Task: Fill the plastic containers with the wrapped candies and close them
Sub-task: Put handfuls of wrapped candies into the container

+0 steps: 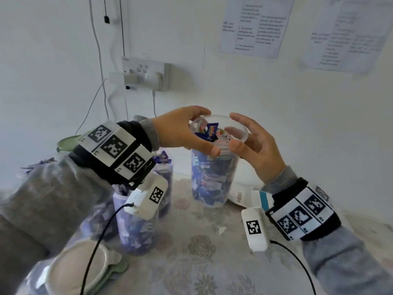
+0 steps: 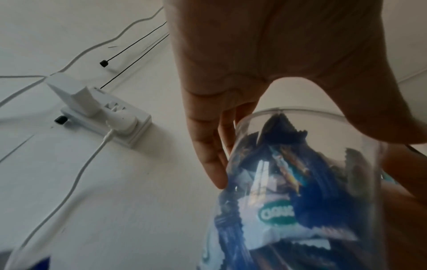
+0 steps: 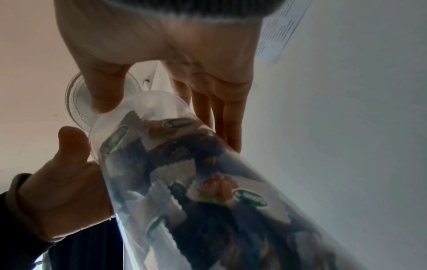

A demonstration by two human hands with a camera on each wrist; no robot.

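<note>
Both hands are at the top of one tall clear container [image 1: 213, 179]: the left hand [image 1: 180, 128] arches over the far and near sides of the rim with fingers and thumb curved around a clear lid [image 1: 221, 130], and the right hand [image 1: 253, 143] meets it from the other side, thumb pressed at the near edge and fingers spread behind the rim. Each hand grips the lid at its edge rather than the body of the container. That container stands on the flower-patterned table [image 1: 202, 252] near the wall and is packed with wrapped candies [image 1: 209, 130] in blue and white wrappers right up to the mouth, so filling looks finished here and the step in hand appears to be seating the lid; whether it has snapped fully home I cannot tell. Nearer the person, partly hidden by the left sleeve, other containers [image 1: 136, 228] also hold blue-wrapped candies heaped to the top, and they seem to be without lids, so closing them is probably still to do. A white lid [image 1: 83, 271] lies at the near left corner of the table, with a green one showing beneath it.
</note>
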